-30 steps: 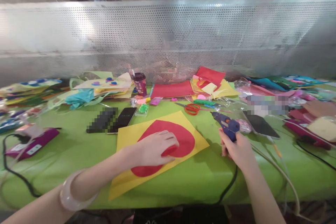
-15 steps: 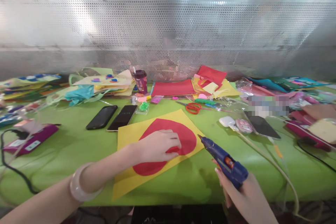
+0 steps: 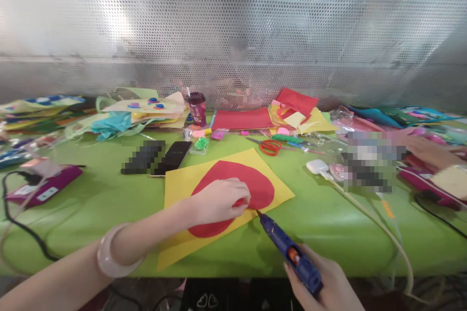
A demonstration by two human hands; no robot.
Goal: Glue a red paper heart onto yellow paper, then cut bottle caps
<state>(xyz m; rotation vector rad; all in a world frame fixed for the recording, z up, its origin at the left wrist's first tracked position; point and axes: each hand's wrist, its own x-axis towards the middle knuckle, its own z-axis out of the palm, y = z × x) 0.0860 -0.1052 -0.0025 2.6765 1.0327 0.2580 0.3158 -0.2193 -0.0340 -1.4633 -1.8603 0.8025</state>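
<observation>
A yellow sheet (image 3: pixel 173 189) lies on the table with a red cut-out (image 3: pixel 260 184) on top. The cut-out has rounded lobes and looks like a heart, its middle covered by my hand. My left hand (image 3: pixel 222 199) rests over it, fingers curled and pinching a raised red edge of the cut-out near its lower side. In my right hand (image 3: pixel 324 277) is a blue glue gun (image 3: pixel 284 245), gripped by the handle. The gun's nozzle tip is close to the cut-out's lower edge, just right of my left fingers; contact cannot be made out.
Two phones (image 3: pixel 175 158) lie behind the sheet, beside a small bag of green bits (image 3: pixel 202 143). Orange-handled scissors (image 3: pixel 270 146) and a lidded cup (image 3: pixel 197 108) are farther back. Cables (image 3: pixel 368 214) cross the right side. Another person's hand (image 3: pixel 430 148) is at far right.
My right hand has brought the glue gun left and down, from the sheet's right corner to beside my left fingers. My left hand keeps its place; the red edge in its fingers looks more raised.
</observation>
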